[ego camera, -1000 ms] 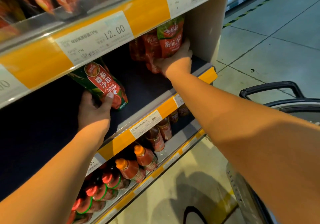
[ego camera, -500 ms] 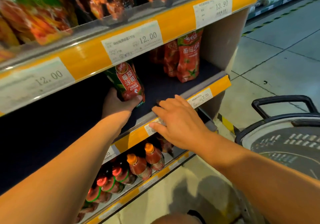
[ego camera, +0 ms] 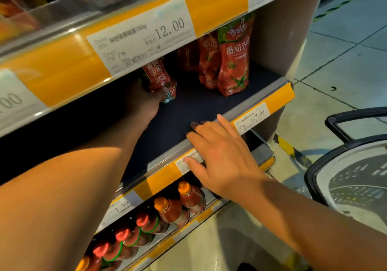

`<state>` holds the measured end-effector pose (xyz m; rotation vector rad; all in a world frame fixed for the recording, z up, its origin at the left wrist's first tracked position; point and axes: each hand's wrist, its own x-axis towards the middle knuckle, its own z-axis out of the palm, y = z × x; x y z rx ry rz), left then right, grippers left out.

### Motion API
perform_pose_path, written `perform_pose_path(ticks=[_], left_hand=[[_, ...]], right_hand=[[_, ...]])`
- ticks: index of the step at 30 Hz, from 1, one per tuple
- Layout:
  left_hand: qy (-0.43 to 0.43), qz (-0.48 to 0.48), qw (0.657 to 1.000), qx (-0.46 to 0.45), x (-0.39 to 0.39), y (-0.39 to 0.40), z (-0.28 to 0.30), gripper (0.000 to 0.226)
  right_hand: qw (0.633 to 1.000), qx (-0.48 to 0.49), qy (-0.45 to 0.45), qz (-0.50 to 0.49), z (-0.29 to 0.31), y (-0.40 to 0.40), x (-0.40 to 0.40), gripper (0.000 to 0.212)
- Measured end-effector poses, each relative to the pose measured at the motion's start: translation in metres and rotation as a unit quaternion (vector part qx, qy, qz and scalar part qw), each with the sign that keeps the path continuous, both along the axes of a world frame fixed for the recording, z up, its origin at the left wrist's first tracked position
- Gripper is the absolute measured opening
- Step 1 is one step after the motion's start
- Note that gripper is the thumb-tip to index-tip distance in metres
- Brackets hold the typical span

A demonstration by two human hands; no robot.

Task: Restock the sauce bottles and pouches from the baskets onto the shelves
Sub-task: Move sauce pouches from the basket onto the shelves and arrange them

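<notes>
My left hand (ego camera: 142, 101) reaches deep into the middle shelf (ego camera: 188, 111) and grips a red and green tomato ketchup pouch (ego camera: 160, 77), holding it upright on the dark shelf mat. Its top is hidden behind the price strip above. My right hand (ego camera: 219, 155) rests with straight fingers on the front edge of the same shelf, over a price label, holding nothing. Two or three red tomato sauce pouches (ego camera: 232, 61) stand at the right end of that shelf.
A row of sauce bottles (ego camera: 173, 210) with orange and red caps lies on the shelf below. Orange snack bags fill the top shelf (ego camera: 25, 4). A grey basket with a black handle (ego camera: 356, 178) stands on the floor at right. The shelf side panel (ego camera: 278, 40) closes the right end.
My right hand let go of the red pouches at the shelf's right end and came back to rest on the shelf's front edge. My left hand pushed the ketchup pouch deeper in.
</notes>
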<state>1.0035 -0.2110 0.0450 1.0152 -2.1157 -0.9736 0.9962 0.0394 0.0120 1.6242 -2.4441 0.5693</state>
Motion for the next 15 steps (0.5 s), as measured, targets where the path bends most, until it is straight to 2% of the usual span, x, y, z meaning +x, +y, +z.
perform_pose_path(ticks=[6,15], left_hand=[[0.001,-0.006,1.0,-0.016,-0.025,-0.037,-0.006,0.078],[0.015,-0.012,1.0,-0.007,-0.029,-0.062,-0.009,0.077]], right_hand=[[1.0,-0.011,-0.009,-0.001,0.0,0.0,0.001,0.055],[0.999,-0.052,-0.006,-0.009,-0.003,-0.001,0.003,0.055]])
